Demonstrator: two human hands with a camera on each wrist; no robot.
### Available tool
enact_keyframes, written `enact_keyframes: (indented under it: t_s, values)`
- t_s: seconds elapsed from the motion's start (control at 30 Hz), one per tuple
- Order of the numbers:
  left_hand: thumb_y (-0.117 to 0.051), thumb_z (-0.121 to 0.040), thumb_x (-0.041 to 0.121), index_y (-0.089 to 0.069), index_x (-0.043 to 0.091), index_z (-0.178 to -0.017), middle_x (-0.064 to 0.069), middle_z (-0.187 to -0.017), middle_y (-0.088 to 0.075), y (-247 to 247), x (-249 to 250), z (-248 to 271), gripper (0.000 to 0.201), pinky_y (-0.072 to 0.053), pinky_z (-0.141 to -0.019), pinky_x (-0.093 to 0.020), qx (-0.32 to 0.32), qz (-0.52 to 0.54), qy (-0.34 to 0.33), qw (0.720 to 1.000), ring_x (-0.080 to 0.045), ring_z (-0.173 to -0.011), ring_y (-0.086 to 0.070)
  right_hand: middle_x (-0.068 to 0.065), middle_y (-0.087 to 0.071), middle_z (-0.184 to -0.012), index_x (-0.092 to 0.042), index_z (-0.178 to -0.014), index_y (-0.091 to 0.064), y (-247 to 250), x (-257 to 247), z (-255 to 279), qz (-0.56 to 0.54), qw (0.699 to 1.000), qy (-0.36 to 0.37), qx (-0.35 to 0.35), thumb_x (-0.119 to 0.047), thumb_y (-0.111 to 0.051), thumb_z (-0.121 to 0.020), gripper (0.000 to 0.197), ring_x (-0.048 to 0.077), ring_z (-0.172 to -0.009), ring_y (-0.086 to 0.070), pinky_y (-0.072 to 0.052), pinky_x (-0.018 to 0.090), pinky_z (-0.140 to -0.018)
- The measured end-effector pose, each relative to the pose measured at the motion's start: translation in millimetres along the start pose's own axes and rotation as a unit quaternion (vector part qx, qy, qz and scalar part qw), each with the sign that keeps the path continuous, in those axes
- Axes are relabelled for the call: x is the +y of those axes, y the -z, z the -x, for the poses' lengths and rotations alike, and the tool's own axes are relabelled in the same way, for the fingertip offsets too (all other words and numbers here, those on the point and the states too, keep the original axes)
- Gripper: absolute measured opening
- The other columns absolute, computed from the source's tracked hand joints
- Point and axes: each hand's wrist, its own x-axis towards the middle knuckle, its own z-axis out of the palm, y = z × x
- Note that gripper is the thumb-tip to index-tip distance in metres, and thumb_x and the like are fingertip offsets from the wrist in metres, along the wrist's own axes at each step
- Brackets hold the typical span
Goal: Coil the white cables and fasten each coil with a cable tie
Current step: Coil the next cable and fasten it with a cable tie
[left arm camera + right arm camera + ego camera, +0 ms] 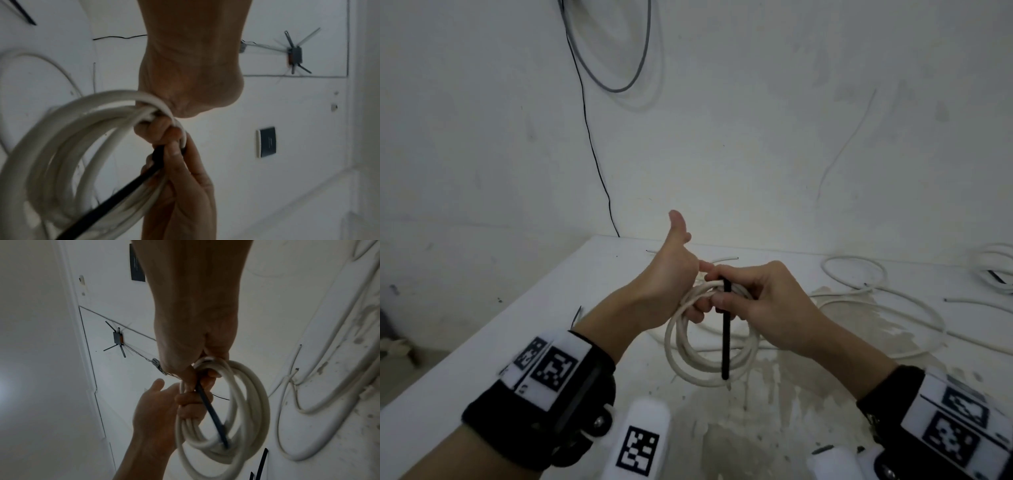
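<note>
white cable coil (709,346), several loops thick, hangs in the air just above the white surface (482,342), held up between both hands. the left hand (664,284) has its fingers curled through the top of the coil, thumb sticking straight up. the right hand (767,308) pinches a black cable tie (726,329) against the coil's top, the tie's long tail hanging down across the loops. loose white cables (876,301) sprawl over the surface to the right, well apart from the coil.
</note>
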Motion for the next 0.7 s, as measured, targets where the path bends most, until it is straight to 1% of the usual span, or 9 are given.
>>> enact_keyframes:
  t_s: [0.13,0.2,0.27,0.37,0.43,0.53,0.57,0.63,0.7]
  values:
    - [-0.013,-0.087,0.072,-0.015,0.028,-0.147,-0.02,-0.095,-0.056,9,2,-4,0.074,-0.038,-0.042,-0.021,-0.023,0.05,0.049,0.997,-0.02,-0.039,-0.044,0.01,-0.074,-0.084,-0.005,-0.097,-0.071,0,0,1,-0.028,0.999,0.021,-0.01,0.007,-0.061,-0.086,0.02,0.011,-0.082,-0.067,-0.049,0.019,-0.082]
    - [-0.015,-0.09,0.069,-0.012,0.021,-0.147,-0.022,-0.092,-0.055,12,3,-5,0.075,-0.041,-0.044,-0.024,-0.025,0.049,0.073,0.996,-0.022,-0.042,-0.047,0.011,-0.071,-0.078,-0.001,-0.087,-0.07,0,1,1,-0.012,1.0,0.025,-0.007,0.006,-0.061,-0.086,0.012,0.016,-0.076,-0.065,-0.048,0.021,-0.076]
    - [-0.017,-0.092,0.065,-0.008,0.014,-0.148,-0.025,-0.103,-0.054,14,3,-6,0.077,-0.045,-0.048,-0.029,-0.017,0.056,0.088,0.994,-0.025,-0.045,-0.053,0.006,-0.068,-0.07,-0.001,-0.083,-0.07,-1,4,0,-0.001,1.0,0.026,0.004,0.005,-0.061,-0.086,0.011,0.016,-0.067,-0.059,-0.046,0.021,-0.068]
    - [-0.026,-0.094,0.061,-0.019,0.008,-0.143,-0.027,-0.12,-0.051,14,4,-6,0.073,-0.051,-0.05,-0.032,0.013,0.064,0.09,0.994,-0.028,-0.051,-0.058,0.003,-0.066,-0.066,-0.005,-0.08,-0.07,-3,7,-2,-0.003,0.999,0.019,0.028,0.003,-0.061,-0.086,0.013,0.012,-0.061,-0.052,-0.044,0.021,-0.065]
    - [-0.029,-0.094,0.058,-0.027,0.008,-0.139,-0.024,-0.114,-0.054,12,2,-6,0.067,-0.05,-0.047,-0.03,0.045,0.028,0.066,0.996,-0.027,-0.051,-0.058,0.008,-0.067,-0.067,-0.004,-0.081,-0.07,-6,8,-2,-0.007,0.999,0.016,0.036,0.003,-0.061,-0.086,0.013,0.013,-0.061,-0.053,-0.045,0.023,-0.066]
    - [-0.022,-0.094,0.061,-0.029,0.013,-0.138,-0.017,-0.093,-0.057,8,-3,-5,0.066,-0.043,-0.041,-0.025,0.058,-0.048,0.055,0.996,-0.022,-0.047,-0.05,0.016,-0.064,-0.068,-0.005,-0.083,-0.07,-12,6,-1,0.016,0.999,0.022,0.017,0.001,-0.061,-0.086,0.012,0.029,-0.06,-0.052,-0.045,0.036,-0.064]
    - [-0.017,-0.092,0.064,-0.035,0.012,-0.132,-0.016,-0.085,-0.055,7,-4,-3,0.068,-0.038,-0.041,-0.023,0.041,-0.059,0.066,0.995,-0.021,-0.046,-0.046,0.014,-0.065,-0.069,-0.006,-0.085,-0.071,-13,4,-1,0.026,0.999,0.021,0.002,0.0,-0.06,-0.087,0.012,0.03,-0.061,-0.054,-0.045,0.038,-0.064]
    - [-0.007,-0.087,0.071,-0.049,0.009,-0.095,-0.015,-0.069,-0.047,7,-6,0,0.075,-0.028,-0.043,-0.022,-0.007,-0.08,0.101,0.992,-0.019,-0.044,-0.038,0.008,-0.067,-0.07,-0.006,-0.089,-0.071,-14,1,-2,0.044,0.998,0.013,-0.037,0.0,-0.059,-0.088,0.013,0.023,-0.064,-0.058,-0.046,0.032,-0.065]
    - [-0.001,-0.083,0.074,-0.041,0.014,-0.071,-0.014,-0.066,-0.045,8,-6,-1,0.073,-0.025,-0.047,-0.024,-0.009,-0.076,0.107,0.991,-0.02,-0.045,-0.036,0.006,-0.069,-0.074,-0.008,-0.092,-0.07,-13,-2,-3,0.052,0.996,0.0,-0.069,-0.003,-0.058,-0.09,0.014,0.014,-0.068,-0.062,-0.046,0.022,-0.071]
